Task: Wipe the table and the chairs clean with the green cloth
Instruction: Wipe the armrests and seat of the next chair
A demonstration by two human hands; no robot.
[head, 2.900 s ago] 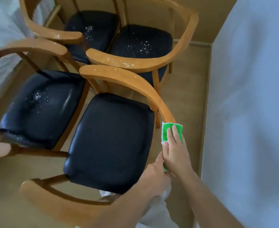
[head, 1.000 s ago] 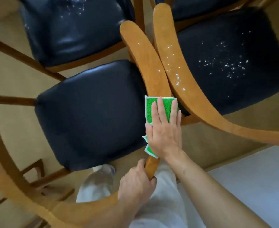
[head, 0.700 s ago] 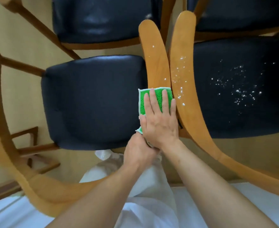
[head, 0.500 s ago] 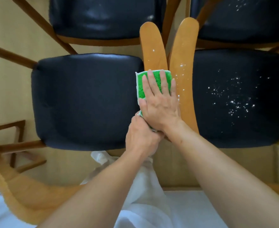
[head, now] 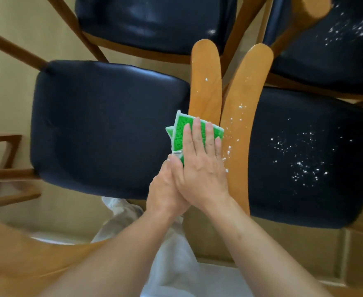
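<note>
green cloth with a white edge (head: 181, 133), folded, lies on the curved light wooden backrest (head: 205, 82) of the near chair, whose black padded seat (head: 107, 127) spreads out to its left. right hand (head: 202, 166) presses flat on the cloth, fingers straight and pointing away from the person. left hand (head: 165, 191) sits just beside and partly under the right hand, at the near end of the same backrest; whether it grips the wood or the cloth cannot be told. second curved wooden backrest (head: 242, 116) runs just beside the first, dotted with white crumbs (head: 229, 146), and its black seat (head: 304, 157) carries more white specks. two further black seats show at the top edge. white garment (head: 176, 264) of the person shows between the forearms.
</note>
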